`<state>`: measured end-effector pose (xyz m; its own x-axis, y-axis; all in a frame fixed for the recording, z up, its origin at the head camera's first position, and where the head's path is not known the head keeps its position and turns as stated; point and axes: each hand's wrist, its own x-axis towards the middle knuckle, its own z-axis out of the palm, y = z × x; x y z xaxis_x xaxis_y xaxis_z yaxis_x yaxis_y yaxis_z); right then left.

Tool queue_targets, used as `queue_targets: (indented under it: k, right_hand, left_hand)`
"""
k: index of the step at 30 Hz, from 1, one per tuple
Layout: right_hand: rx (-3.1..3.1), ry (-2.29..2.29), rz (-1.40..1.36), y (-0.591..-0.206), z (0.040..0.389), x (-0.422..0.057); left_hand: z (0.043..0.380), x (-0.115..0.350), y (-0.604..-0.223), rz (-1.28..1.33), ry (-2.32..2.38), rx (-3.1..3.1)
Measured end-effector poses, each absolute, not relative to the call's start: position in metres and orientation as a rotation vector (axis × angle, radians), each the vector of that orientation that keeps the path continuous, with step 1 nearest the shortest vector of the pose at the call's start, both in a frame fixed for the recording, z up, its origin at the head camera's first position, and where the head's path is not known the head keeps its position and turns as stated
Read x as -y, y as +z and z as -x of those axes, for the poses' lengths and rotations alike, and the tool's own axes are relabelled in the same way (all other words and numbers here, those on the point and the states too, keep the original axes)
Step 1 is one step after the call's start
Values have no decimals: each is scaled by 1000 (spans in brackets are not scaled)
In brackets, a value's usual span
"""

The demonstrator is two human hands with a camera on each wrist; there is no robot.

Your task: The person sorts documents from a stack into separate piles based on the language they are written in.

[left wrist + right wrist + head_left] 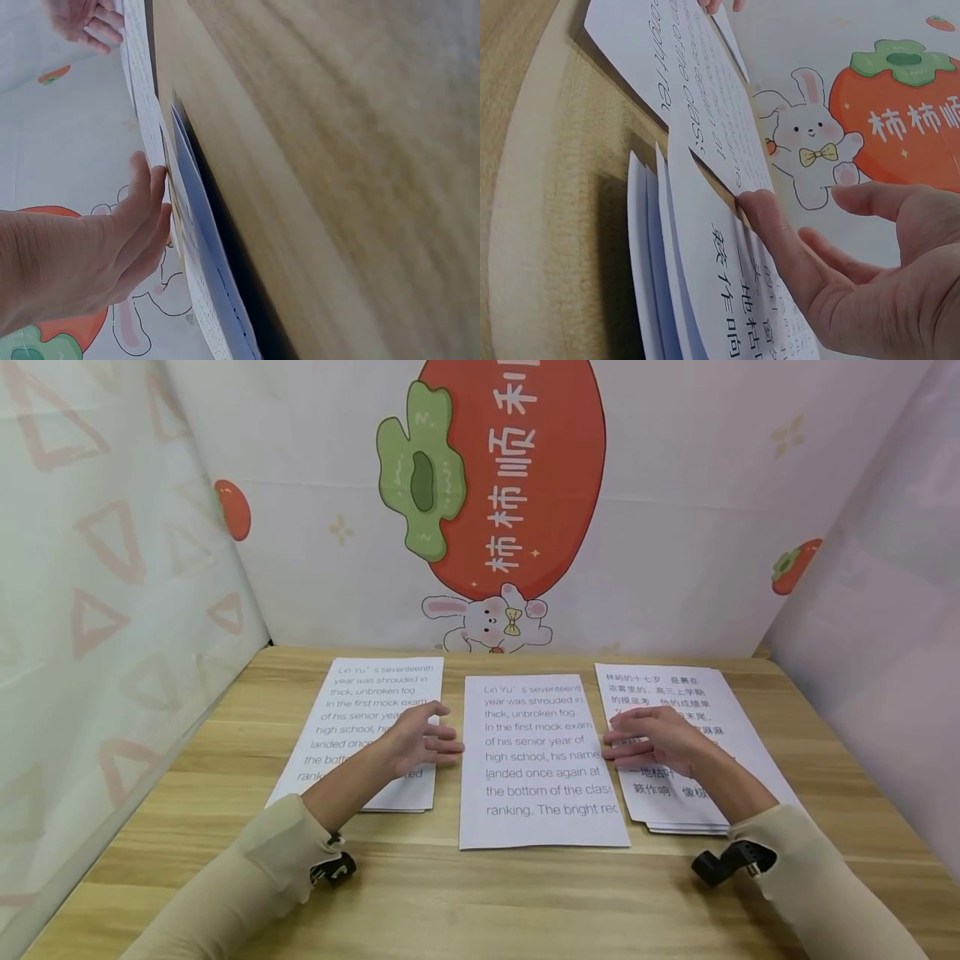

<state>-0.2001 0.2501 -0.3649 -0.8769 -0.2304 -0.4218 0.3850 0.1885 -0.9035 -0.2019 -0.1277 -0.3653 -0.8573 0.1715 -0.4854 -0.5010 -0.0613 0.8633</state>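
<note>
A printed English sheet (536, 760) lies on the table midway between the two hands. My left hand (422, 742) hovers at its left edge, fingers loosely extended over the left paper stack (375, 702). On the other side, my right hand (660, 739) is at the sheet's right edge, above the right stack of Chinese text pages (675, 810). In the right wrist view the fingers (769, 217) are near or touching the paper edge; contact is hard to tell. Neither hand grips anything, and each covers part of the print beneath it.
The wooden table (525, 902) ends at a back wall (675, 568) printed with a large persimmon and a rabbit. Pale sheeting (112, 652) stands on both sides. Black straps (333, 867) circle both wrists over beige sleeves (240, 885).
</note>
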Motion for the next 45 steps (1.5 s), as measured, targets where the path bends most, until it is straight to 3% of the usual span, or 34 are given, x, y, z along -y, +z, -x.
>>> queue_targets:
  k: [45]
  right_hand:
    - [-1893,-1772,-139,-370,201,-251]
  left_hand:
    - [204,133,-367,326,1937,-1759]
